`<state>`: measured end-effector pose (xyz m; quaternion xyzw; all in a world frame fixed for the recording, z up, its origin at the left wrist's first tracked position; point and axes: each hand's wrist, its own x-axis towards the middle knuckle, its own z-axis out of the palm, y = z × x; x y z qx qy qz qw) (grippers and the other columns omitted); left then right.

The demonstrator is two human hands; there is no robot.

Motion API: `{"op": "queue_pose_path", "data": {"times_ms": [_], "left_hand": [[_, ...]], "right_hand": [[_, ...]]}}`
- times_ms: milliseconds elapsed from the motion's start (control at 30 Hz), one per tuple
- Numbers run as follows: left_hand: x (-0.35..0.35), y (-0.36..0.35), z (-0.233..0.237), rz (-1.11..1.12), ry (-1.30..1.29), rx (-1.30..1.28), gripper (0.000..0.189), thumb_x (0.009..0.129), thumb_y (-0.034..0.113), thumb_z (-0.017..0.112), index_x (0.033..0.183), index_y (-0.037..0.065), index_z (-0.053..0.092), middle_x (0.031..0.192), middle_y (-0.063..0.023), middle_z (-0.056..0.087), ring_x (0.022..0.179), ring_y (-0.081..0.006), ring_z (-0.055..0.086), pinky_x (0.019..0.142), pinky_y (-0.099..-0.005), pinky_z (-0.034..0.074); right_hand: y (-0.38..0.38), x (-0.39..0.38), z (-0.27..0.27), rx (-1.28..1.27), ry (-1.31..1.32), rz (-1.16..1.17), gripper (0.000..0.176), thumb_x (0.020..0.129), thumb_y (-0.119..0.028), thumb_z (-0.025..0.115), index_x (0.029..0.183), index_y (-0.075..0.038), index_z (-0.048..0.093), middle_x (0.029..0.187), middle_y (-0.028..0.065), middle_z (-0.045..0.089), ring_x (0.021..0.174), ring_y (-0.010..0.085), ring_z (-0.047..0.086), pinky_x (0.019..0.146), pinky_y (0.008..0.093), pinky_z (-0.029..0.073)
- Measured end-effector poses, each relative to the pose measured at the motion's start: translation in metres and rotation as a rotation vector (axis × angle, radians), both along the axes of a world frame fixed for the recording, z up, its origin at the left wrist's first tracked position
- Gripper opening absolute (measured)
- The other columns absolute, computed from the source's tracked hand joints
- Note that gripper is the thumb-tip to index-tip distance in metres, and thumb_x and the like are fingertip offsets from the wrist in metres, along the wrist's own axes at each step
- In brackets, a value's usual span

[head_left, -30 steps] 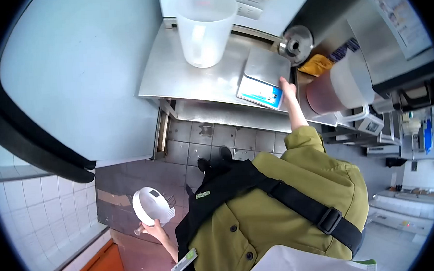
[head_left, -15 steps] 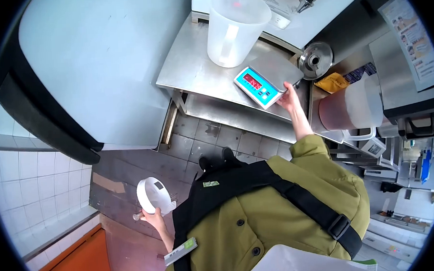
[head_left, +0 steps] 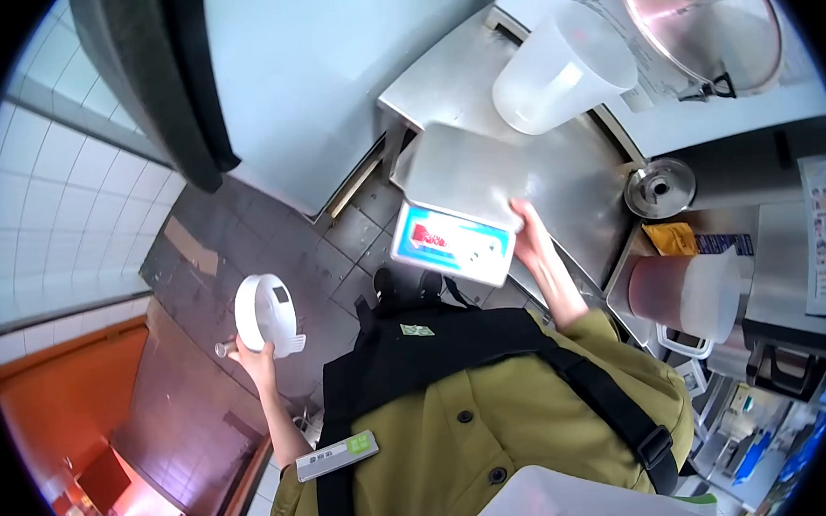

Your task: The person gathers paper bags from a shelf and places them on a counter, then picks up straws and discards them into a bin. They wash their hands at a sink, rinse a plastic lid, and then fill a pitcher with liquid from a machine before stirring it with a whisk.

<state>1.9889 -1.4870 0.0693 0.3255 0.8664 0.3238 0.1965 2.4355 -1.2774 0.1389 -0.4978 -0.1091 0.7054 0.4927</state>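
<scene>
At 9 o'clock, the left hand (head_left: 253,360) grips a white round container (head_left: 248,313). The hands are well apart. Near centre, toward 1 o'clock, the right hand (head_left: 535,242) clamps the right side of the scale (head_left: 465,176) at the front edge of the desk (head_left: 583,202). Caution: one-sided support could let the scale tilt and fall. At 1 o'clock stands a translucent jug (head_left: 549,83); a wide swing of the scale could knock it.

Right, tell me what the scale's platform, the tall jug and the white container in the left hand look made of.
Scale platform: metal, likely stainless steel; grey with a soft sheen.
Tall jug: frosted plastic, apparently; milky, translucent walls.
White container: probably smooth plastic; opaque white, though coated metal is possible.
</scene>
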Motion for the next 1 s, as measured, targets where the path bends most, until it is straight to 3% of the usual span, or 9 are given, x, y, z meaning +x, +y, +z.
{"op": "queue_pose_path", "data": {"times_ms": [300,433,633,767,800,867,900,933,1000], "left_hand": [[-0.008,-0.020,0.004,-0.027,-0.018,-0.006,0.061,0.050,0.012,0.060,0.108,0.000,0.045,0.112,-0.0215,0.030,0.107,-0.0336,0.029,0.093,-0.0371,0.027],[-0.015,-0.009,-0.009,0.057,-0.070,-0.085,0.063,0.050,0.013,0.061,0.110,0.000,0.043,0.105,-0.0198,0.031,0.101,-0.0330,0.035,0.089,-0.0353,0.032],[-0.016,0.008,-0.012,0.029,-0.067,-0.094,0.063,0.050,0.012,0.061,0.110,0.001,0.044,0.104,-0.0192,0.031,0.099,-0.0314,0.037,0.087,-0.0352,0.035],[-0.016,0.019,-0.017,-0.069,-0.060,-0.062,0.063,0.050,0.011,0.060,0.110,0.001,0.044,0.105,-0.0199,0.031,0.099,-0.0317,0.037,0.087,-0.0354,0.035],[-0.013,0.023,-0.012,-0.084,-0.058,-0.081,0.063,0.051,0.011,0.060,0.110,0.001,0.044,0.106,-0.0199,0.031,0.099,-0.0319,0.036,0.088,-0.0354,0.034],[-0.006,0.033,-0.001,-0.126,-0.063,-0.071,0.066,0.051,0.011,0.061,0.112,0.001,0.042,0.111,-0.0219,0.029,0.104,-0.0336,0.035,0.090,-0.0357,0.033],[-0.006,0.033,0.001,-0.189,0.001,-0.075,0.067,0.050,0.011,0.062,0.113,0.001,0.041,0.113,-0.0222,0.027,0.105,-0.0341,0.034,0.090,-0.0360,0.033],[-0.002,0.036,0.000,-0.258,0.065,-0.066,0.068,0.050,0.011,0.063,0.114,0.001,0.040,0.115,-0.0224,0.026,0.107,-0.0345,0.033,0.090,-0.0364,0.032],[0.011,0.048,0.010,-0.370,0.098,-0.047,0.071,0.050,0.010,0.064,0.114,0.001,0.038,0.120,-0.0224,0.023,0.110,-0.0351,0.031,0.091,-0.0373,0.032]], "right_hand": [[0.173,-0.040,-0.077,0.115,0.062,0.139,0.039,0.075,-0.026,0.056,0.103,-0.004,0.040,0.105,0.0113,0.050,0.096,0.0237,0.049,0.083,0.0401,0.041],[0.216,-0.040,-0.077,0.146,0.019,0.138,0.034,0.077,-0.031,0.055,0.095,-0.002,0.051,0.092,0.0089,0.058,0.085,0.0187,0.055,0.077,0.0307,0.044],[0.271,-0.024,-0.090,-0.031,-0.382,0.125,0.033,0.080,-0.034,0.053,0.097,-0.005,0.051,0.089,0.0118,0.057,0.084,0.0215,0.054,0.079,0.0370,0.043],[0.268,-0.025,-0.074,0.012,-0.696,0.059,0.018,0.071,-0.012,0.061,0.079,0.003,0.055,0.071,0.0104,0.052,0.057,0.0198,0.049,0.059,0.0309,0.047],[0.262,-0.025,-0.067,0.011,-0.785,0.167,0.025,0.071,-0.022,0.062,0.076,0.001,0.053,0.065,0.0081,0.049,0.061,0.0197,0.050,0.061,0.0333,0.047],[0.224,-0.050,-0.038,0.200,-1.282,0.240,0.036,0.066,-0.026,0.065,0.079,0.005,0.052,0.067,0.0129,0.052,0.062,0.0273,0.052,0.062,0.0367,0.046],[0.207,-0.068,-0.051,0.356,-1.712,0.137,0.045,0.065,-0.028,0.064,0.086,0.009,0.051,0.071,0.0190,0.055,0.070,0.0329,0.054,0.065,0.0405,0.044],[0.145,-0.117,0.011,0.743,-1.828,0.279,0.046,0.064,-0.023,0.062,0.096,0.007,0.049,0.082,0.0205,0.055,0.076,0.0314,0.054,0.065,0.0404,0.045],[0.093,-0.180,0.021,0.996,-1.588,0.930,0.051,0.061,-0.030,0.064,0.102,-0.003,0.050,0.094,0.0183,0.052,0.089,0.0319,0.051,0.076,0.0400,0.041]]}}
